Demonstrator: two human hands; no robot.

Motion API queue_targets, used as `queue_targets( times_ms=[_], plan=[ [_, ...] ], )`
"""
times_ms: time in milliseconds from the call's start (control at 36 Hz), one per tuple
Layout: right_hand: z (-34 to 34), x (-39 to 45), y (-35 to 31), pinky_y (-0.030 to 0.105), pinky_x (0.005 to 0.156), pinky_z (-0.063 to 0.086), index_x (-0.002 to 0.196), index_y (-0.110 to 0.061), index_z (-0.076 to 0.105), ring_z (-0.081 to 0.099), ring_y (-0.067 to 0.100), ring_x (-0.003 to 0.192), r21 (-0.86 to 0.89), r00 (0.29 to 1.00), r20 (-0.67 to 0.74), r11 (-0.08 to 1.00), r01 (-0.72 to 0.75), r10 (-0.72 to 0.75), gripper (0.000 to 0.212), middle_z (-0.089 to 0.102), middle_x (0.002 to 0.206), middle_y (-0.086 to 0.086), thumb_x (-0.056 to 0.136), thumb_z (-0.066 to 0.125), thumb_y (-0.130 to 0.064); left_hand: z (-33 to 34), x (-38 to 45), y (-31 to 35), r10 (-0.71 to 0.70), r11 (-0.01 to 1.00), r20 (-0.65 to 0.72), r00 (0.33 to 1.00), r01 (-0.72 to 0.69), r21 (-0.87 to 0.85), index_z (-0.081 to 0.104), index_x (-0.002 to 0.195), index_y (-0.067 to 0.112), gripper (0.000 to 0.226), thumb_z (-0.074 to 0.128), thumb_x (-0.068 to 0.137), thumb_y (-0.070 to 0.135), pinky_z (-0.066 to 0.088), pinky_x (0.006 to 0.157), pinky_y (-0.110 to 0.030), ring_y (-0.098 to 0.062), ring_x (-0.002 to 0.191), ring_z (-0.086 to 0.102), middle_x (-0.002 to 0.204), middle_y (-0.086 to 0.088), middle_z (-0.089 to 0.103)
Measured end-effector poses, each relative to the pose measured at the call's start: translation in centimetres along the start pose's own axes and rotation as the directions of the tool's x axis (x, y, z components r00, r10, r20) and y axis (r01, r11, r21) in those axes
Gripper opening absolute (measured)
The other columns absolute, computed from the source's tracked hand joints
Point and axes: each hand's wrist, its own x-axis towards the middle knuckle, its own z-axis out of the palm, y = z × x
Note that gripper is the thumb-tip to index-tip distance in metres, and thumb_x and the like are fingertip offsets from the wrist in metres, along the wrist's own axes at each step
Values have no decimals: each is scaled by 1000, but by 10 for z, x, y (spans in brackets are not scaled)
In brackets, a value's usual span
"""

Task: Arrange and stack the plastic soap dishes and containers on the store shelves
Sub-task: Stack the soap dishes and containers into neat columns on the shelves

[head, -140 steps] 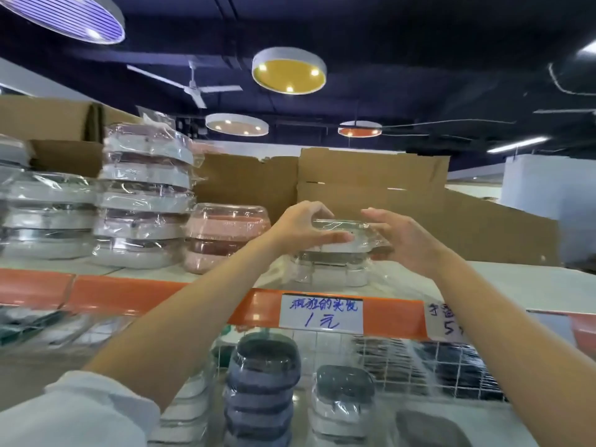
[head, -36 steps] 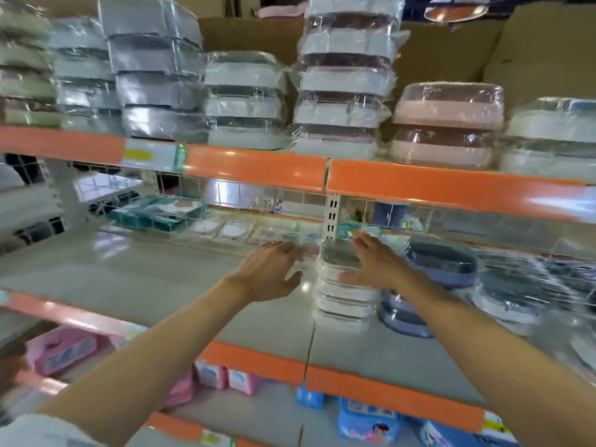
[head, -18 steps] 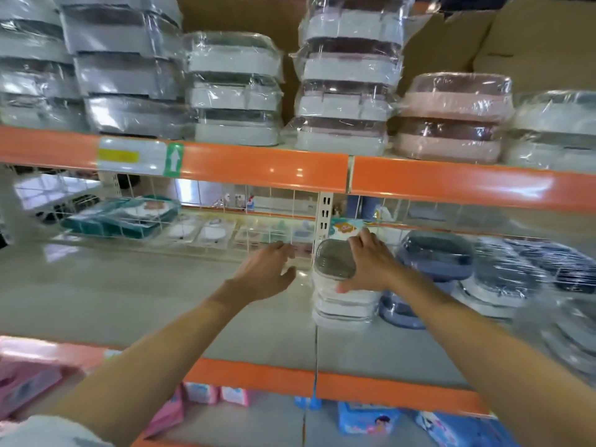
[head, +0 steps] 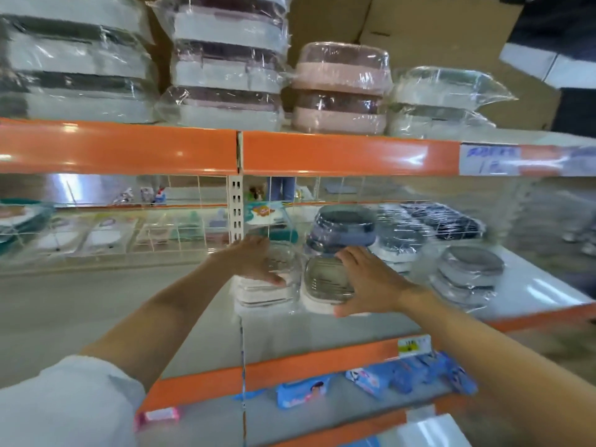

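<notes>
Left hand (head: 254, 259) spread flat on a wrapped white dish (head: 263, 290), right hand (head: 367, 282) cupping a grey-lidded dish (head: 325, 282) beside it, middle shelf (head: 290, 330), blue stack (head: 343, 229) behind.

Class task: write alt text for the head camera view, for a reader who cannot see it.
Two bare hands rest on wrapped soap dishes on a middle store shelf: the left hand on a white stack, the right hand on a grey-lidded dish. More wrapped stacks fill the orange-edged shelf above.

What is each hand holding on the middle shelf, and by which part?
Left hand rests on the top of a wrapped soap dish stack; right hand grips the right side of the neighbouring soap dish.
</notes>
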Motion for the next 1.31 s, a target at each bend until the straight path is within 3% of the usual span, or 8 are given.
queue_targets(
  times_ms=[83, 194, 444, 639, 750, 889, 1167, 1306],
  plan=[
    [-1, -9, 9, 33, 107, 30, 136, -7, 34, 34, 22, 126, -7, 1000, 6, 1000, -17, 17, 96, 36, 134, 6, 66, 74, -58, 4, 7, 2, -62, 989, -7, 998, 63, 135, 31, 140, 9, 100, 69, 68, 67, 36, 106, -38, -28, 127, 40, 142, -11, 39],
    [-4, -19, 17, 33, 111, 26, 142, -9, 26, 27, 21, 132, 0, 999, 28, 1000, -27, 27, 101, 30, 141, 6, 67, 73, -58, 4, 1, 13, -72, 977, -128, 989, 96, 190, 36, 137, 8, 95, 70, 69, 65, 34, 104, -37, -27, 124, 40, 138, -12, 40],
    [-12, -56, 38, 32, 117, 10, 152, -12, 2, 1, 23, 146, 41, 997, 79, 999, -6, 3, 113, 2, 159, 5, 73, 69, -58, 0, -41, 51, -92, 991, -306, 948, 117, 64, 41, 137, 14, 98, 73, 60, 66, 32, 100, -35, -23, 120, 35, 127, -6, 40],
    [-30, -115, 58, 30, 114, 17, 149, -11, 16, 16, 22, 141, 107, 995, -58, 990, 89, -83, 106, 20, 152, 5, 71, 73, -54, -8, -81, 108, -131, 988, -274, 953, 149, 46, 29, 146, 18, 103, 72, 65, 66, 23, 114, -43, -27, 138, 19, 149, -4, 25],
    [-46, -154, 75, 27, 110, 23, 145, -10, 24, 27, 21, 132, 106, 982, -129, 982, 155, -141, 101, 31, 143, 4, 70, 75, -54, -17, -107, 147, -125, 992, -335, 934, 122, -32, 34, 144, 24, 119, 55, 43, 83, 29, 110, -49, -26, 135, 28, 146, 0, 33],
    [-73, -188, 97, 29, 106, 29, 135, -8, 34, 32, 21, 124, 74, 964, -202, 979, 189, -171, 91, 38, 133, 5, 69, 74, -57, -39, -129, 202, -62, 995, -386, 920, 88, 50, 30, 145, 15, 105, 70, 64, 69, 21, 115, -49, -30, 138, 25, 148, -3, 31],
    [-147, -209, 133, 32, 107, 27, 139, -11, 34, 33, 19, 121, 159, 897, -419, 962, 223, -138, 115, 39, 131, 3, 49, 68, -75, -127, -162, 275, -7, 996, -605, 796, 59, 66, 33, 144, 19, 115, 70, 52, 78, 17, 114, -44, -28, 137, 24, 147, -4, 34],
    [-182, -192, 146, 40, 107, 29, 141, -14, 30, 32, 20, 122, 145, 862, -498, 971, 192, -96, 108, 36, 132, 2, 59, 72, -69, -169, -154, 281, -1, 997, -657, 754, 55, 62, 35, 142, 19, 114, 66, 51, 79, 22, 109, -39, -23, 125, 29, 135, -1, 39]
  ],
)
